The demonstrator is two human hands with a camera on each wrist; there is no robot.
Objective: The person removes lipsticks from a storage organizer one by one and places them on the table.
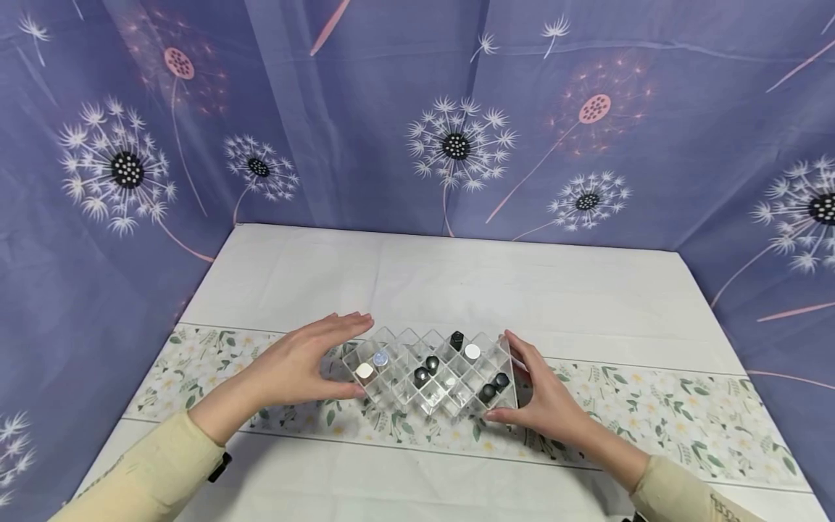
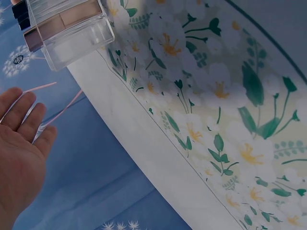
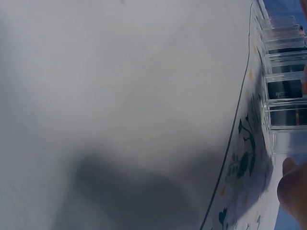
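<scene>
A clear acrylic organizer with diamond-shaped compartments is in the middle of the head view. Several capped cosmetic tubes stand in it: black tubes at the right and middle, a white-capped one, a silvery one and a cream-topped one. My right hand grips the right end, thumb at the front corner, fingers along the back corner. At the left end, my left hand has its fingers extended; the left wrist view shows a gap between them and the organizer. In the right wrist view, my thumb is by the organizer's lower corner.
A white cloth covers the table, with a floral runner across it under the organizer. Purple dandelion-print curtains hang behind the table and along both sides.
</scene>
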